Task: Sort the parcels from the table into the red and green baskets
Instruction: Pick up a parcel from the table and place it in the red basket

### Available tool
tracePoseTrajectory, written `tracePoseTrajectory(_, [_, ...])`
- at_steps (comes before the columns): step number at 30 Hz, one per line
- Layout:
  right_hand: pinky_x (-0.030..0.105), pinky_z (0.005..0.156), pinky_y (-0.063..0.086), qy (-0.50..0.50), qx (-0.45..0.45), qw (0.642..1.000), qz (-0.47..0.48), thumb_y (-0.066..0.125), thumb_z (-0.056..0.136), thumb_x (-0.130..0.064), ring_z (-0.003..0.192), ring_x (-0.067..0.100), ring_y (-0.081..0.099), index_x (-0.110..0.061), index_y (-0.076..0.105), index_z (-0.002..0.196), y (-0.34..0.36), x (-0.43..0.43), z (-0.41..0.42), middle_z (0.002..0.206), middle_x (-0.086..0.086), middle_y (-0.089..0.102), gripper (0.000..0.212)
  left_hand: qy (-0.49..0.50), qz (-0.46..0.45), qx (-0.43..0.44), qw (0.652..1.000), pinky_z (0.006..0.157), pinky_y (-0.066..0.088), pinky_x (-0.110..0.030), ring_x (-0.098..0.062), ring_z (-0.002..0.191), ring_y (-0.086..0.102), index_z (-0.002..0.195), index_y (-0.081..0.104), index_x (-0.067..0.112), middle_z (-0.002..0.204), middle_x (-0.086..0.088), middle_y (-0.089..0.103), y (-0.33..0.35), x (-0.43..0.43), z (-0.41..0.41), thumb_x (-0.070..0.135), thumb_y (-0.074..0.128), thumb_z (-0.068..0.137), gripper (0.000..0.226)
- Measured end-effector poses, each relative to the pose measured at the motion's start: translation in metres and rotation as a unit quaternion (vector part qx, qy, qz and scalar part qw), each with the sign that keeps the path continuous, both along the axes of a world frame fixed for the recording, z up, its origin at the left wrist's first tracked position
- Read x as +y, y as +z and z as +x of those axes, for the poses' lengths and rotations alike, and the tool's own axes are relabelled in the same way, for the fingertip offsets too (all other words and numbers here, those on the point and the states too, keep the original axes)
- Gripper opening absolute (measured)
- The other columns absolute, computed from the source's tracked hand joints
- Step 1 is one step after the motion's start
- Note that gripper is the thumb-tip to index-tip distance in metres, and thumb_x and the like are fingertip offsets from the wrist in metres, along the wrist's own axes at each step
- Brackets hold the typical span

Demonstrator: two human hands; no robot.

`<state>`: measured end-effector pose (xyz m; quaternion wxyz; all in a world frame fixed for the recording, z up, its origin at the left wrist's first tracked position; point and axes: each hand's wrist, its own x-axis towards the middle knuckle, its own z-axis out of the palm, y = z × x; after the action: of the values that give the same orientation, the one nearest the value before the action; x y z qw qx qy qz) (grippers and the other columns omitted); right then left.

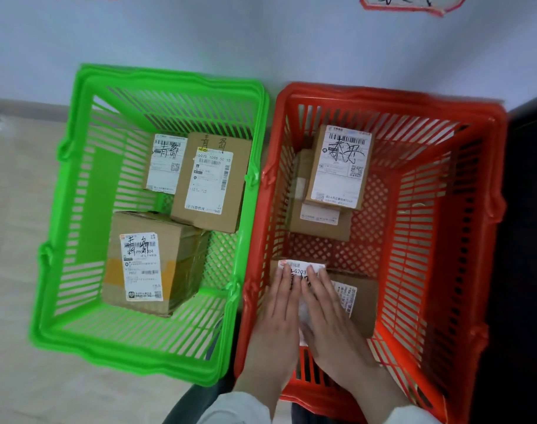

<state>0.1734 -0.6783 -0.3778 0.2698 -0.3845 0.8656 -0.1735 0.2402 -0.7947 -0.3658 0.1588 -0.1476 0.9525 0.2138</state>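
Scene: green basket (77,166) and red basket (462,179) are set side by side on the floor against a wall; no tabletop is in view
Green basket contents: three cardboard parcels, labels up, the nearest (151,264) the bulkiest
Red basket contents: a labelled parcel (337,166) is stacked on another at the far end; a third parcel (357,296) lies at the near end
Parcel in hand: the near parcel in the red basket, apparently resting on the basket floor; its underside is hidden
Left hand (276,319): laid flat on the parcel's white label, fingers (284,283) extended and together, not curled round anything
Right hand (328,316): likewise flat on top, just beside the left, fingers straight; pressing, not gripping
Handling, judged: stiff corrugated box, probably light, label paper smooth and slightly slippery; hold is best taken on opposite side faces, not the label
Step, judged: the parcel is being set down or seated in place
Risk: a thumb may be caught on the slatted wall
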Motion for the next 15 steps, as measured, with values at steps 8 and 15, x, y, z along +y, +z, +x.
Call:
tracePoseTrajectory(8, [0.036, 0.112, 0.024, -0.020, 0.008, 1.000, -0.008, 0.037, 0.093, -0.034, 0.146, 0.022, 0.006, -0.007, 0.011, 0.149, 0.0027, 0.0036, 0.0065, 0.158, 0.010, 0.011, 0.068, -0.039, -0.016, -0.025, 0.999, 0.108, 0.029, -0.042, -0.032, 0.142, 0.024, 0.142, 0.032, -0.003, 0.153, -0.021, 0.024, 0.0053, 0.0004, 0.0024, 0.014, 0.033, 0.087, 0.057])
tracePoseTrajectory(15, [0.037, 0.113, 0.025, -0.046, 0.007, 0.999, 0.013, 0.009, 0.099, -0.045, 0.147, 0.020, 0.003, -0.009, 0.014, 0.149, 0.0023, 0.0034, 0.0084, 0.159, 0.008, 0.008, 0.062, -0.030, -0.008, -0.011, 0.999, 0.114, 0.011, -0.036, -0.023, 0.142, 0.019, 0.146, 0.023, 0.002, 0.154, -0.012, 0.020, 0.0089, -0.0033, 0.0014, 0.017, 0.038, 0.083, 0.066])
